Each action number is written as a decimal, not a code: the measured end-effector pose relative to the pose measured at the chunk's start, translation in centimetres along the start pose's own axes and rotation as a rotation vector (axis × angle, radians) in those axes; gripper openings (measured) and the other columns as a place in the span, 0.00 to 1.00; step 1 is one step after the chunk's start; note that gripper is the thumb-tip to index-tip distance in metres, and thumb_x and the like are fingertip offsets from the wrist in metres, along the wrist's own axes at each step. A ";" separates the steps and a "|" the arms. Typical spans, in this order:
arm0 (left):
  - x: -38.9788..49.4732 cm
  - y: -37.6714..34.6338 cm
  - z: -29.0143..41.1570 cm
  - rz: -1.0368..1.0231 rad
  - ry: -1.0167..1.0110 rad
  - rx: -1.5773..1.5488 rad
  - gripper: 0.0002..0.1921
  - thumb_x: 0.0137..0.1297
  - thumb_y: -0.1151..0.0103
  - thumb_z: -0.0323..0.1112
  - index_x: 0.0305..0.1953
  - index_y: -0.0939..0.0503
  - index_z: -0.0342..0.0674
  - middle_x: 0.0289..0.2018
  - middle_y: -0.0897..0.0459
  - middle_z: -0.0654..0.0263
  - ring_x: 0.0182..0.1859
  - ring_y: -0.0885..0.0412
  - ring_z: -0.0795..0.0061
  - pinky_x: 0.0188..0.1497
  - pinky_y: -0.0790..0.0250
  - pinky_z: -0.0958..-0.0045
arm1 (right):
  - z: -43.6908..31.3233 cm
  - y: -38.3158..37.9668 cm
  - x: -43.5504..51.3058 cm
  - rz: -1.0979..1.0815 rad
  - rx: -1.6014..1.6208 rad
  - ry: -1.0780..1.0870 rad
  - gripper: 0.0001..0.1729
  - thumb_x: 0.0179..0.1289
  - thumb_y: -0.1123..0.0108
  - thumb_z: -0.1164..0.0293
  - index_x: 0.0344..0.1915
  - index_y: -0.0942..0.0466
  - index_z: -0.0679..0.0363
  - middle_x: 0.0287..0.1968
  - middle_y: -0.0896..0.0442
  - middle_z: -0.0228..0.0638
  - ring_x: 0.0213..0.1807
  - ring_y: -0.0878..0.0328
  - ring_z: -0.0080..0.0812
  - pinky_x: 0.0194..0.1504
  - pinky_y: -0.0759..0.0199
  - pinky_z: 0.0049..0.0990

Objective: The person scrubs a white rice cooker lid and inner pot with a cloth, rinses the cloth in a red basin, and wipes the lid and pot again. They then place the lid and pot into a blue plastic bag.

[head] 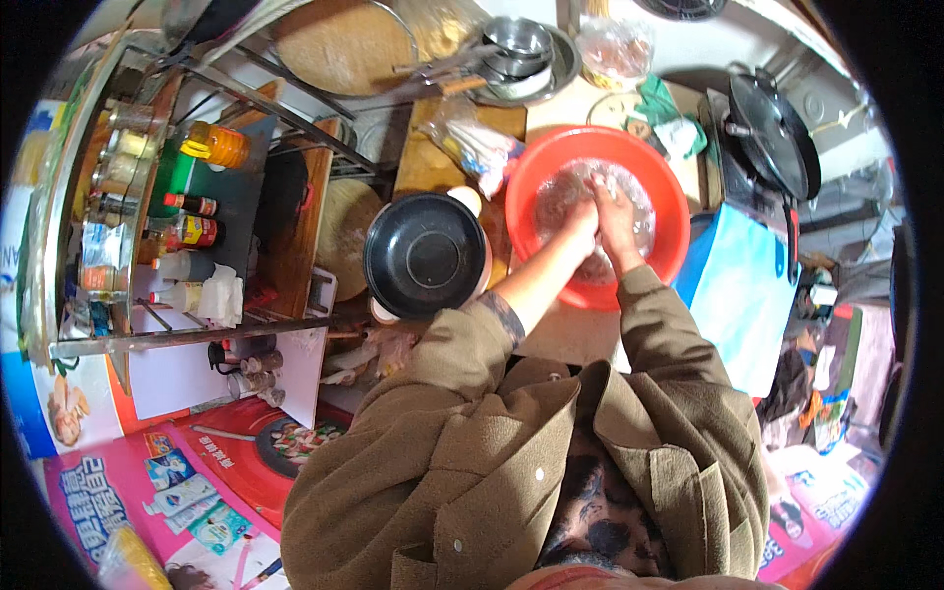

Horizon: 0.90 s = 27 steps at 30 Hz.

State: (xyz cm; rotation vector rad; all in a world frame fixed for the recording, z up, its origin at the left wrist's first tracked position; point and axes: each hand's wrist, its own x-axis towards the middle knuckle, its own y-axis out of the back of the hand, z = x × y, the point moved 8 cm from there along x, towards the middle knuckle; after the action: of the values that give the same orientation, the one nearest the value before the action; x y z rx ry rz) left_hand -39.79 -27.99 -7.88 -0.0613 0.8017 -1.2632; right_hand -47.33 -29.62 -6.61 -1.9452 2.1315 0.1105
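A large red plastic basin [525, 214] stands on the worktop before me, with cloudy, bubbly water [560, 188] in it. Both hands are down in the basin, close together and touching. My left hand [582, 219] comes in from the lower left, its fingers mostly hidden. Against it lies my right hand [612, 206], fingers pointing away from me at the water. Whether anything is held between them, I cannot tell. Left of the basin sits a round black pan [424, 254], its inside bare.
A plastic bag of white items [476, 147] lies by the basin's far left side. Stacked metal bowls [516, 48] stand at the back. A black wok [771, 136] is at the right, above a blue sheet [737, 287]. A metal rack [199, 343] with several bottles borders the left.
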 end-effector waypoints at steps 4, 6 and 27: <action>0.9 0.7 -1.3 -0.050 0.059 0.891 0.29 0.75 0.62 0.55 0.59 0.24 0.36 0.55 0.20 0.45 0.60 0.23 0.57 0.58 0.30 0.59 | 1.7 2.6 1.8 0.123 0.239 -0.132 0.17 0.74 0.44 0.63 0.54 0.23 0.62 0.42 0.13 0.37 0.40 0.19 0.26 0.44 0.25 0.26; 1.2 0.7 -0.8 -0.136 -0.044 0.921 0.19 0.72 0.54 0.43 0.50 0.21 0.36 0.46 0.17 0.47 0.52 0.20 0.57 0.53 0.28 0.57 | 1.2 3.3 1.9 0.137 0.223 -0.045 0.18 0.75 0.47 0.62 0.55 0.23 0.61 0.42 0.14 0.35 0.41 0.19 0.27 0.44 0.25 0.27; -2.8 -2.2 2.2 -0.436 -0.438 1.429 0.12 0.72 0.53 0.35 0.41 0.22 0.33 0.34 0.19 0.51 0.36 0.21 0.57 0.38 0.27 0.59 | 1.2 2.8 -0.9 0.266 0.772 -0.171 0.13 0.76 0.48 0.64 0.43 0.26 0.63 0.26 0.27 0.31 0.24 0.29 0.25 0.31 0.24 0.27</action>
State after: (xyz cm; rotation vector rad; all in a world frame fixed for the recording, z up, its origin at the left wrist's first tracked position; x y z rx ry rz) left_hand -40.52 -27.15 -3.84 0.6469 -0.6307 -1.8929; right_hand -49.91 -28.18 -7.87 -1.1656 1.9021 -0.4209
